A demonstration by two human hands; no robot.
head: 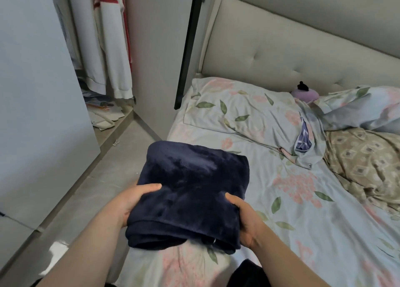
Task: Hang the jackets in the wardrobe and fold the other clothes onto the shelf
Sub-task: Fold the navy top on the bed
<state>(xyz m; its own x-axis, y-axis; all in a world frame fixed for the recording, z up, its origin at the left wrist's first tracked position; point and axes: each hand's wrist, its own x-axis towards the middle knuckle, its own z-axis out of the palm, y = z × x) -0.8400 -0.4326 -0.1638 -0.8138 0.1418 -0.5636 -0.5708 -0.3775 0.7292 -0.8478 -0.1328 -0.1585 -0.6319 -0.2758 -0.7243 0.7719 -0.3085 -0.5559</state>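
A folded dark navy fleece garment (190, 191) is held up over the left edge of the bed. My left hand (136, 200) grips its left side, thumb on top. My right hand (244, 219) grips its right side, thumb on top as well. The open wardrobe (151, 48) stands to the upper left. Inside it hangs a white garment with red stripes (110, 37). A black piece of clothing (249, 273) shows at the bottom edge of the view, between my arms.
The bed (303, 211) has a floral sheet, a floral pillow (244, 111), a beige patterned blanket (363, 163) and a small purple plush (305, 93) by the padded headboard. A white wardrobe door (36, 102) stands open at left. Papers and boxes (104, 113) lie on the wardrobe floor. Grey floor tiles (86, 189) run between.
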